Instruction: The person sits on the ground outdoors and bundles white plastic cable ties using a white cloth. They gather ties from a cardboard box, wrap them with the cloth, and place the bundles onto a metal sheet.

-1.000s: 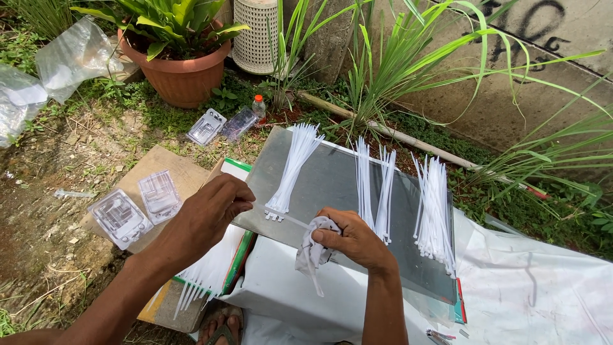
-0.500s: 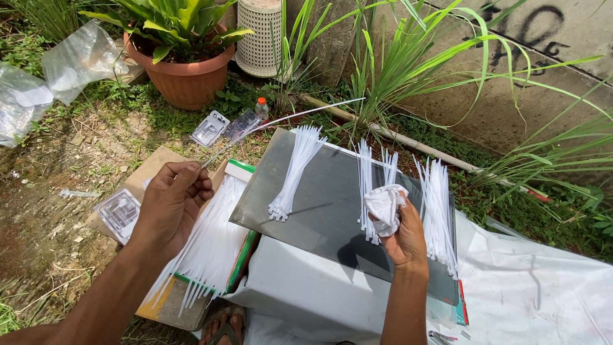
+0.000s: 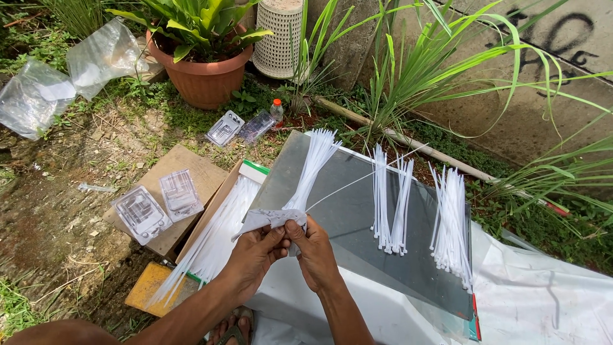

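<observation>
My left hand point(image 3: 253, 255) and my right hand point(image 3: 314, 250) meet at the near edge of a grey sheet point(image 3: 357, 217), both pinching a crumpled white cloth point(image 3: 269, 219). A single white cable tie point(image 3: 357, 180) runs from between my fingers up and to the right across the sheet. Three bundles of white cable ties lie on the sheet: a left bundle point(image 3: 313, 166) just beyond my hands, a middle bundle point(image 3: 391, 198) and a right bundle point(image 3: 451, 220). More loose ties point(image 3: 214, 239) lie in an open cardboard box to the left of my left hand.
A terracotta pot point(image 3: 203, 76) with a plant stands at the back, beside a white perforated cylinder point(image 3: 278, 38). Clear plastic blister shells point(image 3: 156, 204) rest on a cardboard piece. Plastic bags point(image 3: 57, 76) lie far left. White sheeting point(image 3: 543, 300) covers the ground at right. Tall grass grows along a concrete wall.
My right hand came back from the middle bundle to the near edge with the cloth. My left hand left the box of ties and joined it, and a single tie now sticks out.
</observation>
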